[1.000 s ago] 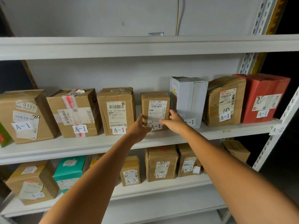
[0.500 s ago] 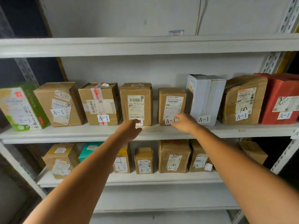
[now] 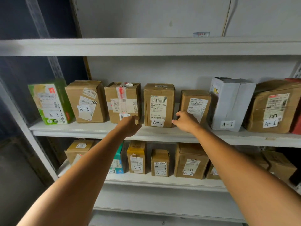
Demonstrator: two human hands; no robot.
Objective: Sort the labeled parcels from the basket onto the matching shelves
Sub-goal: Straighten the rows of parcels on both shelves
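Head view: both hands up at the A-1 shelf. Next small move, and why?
Probably draw both hands back for the next parcel. The left hand and right hand hang loose and grip nothing; the small brown box behind the right hand stands upright on the shelf among boxes tagged A-1, so it seems placed.

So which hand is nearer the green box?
Left. The left hand is in front of the taped box, two along from the green box; the right hand is farther right.
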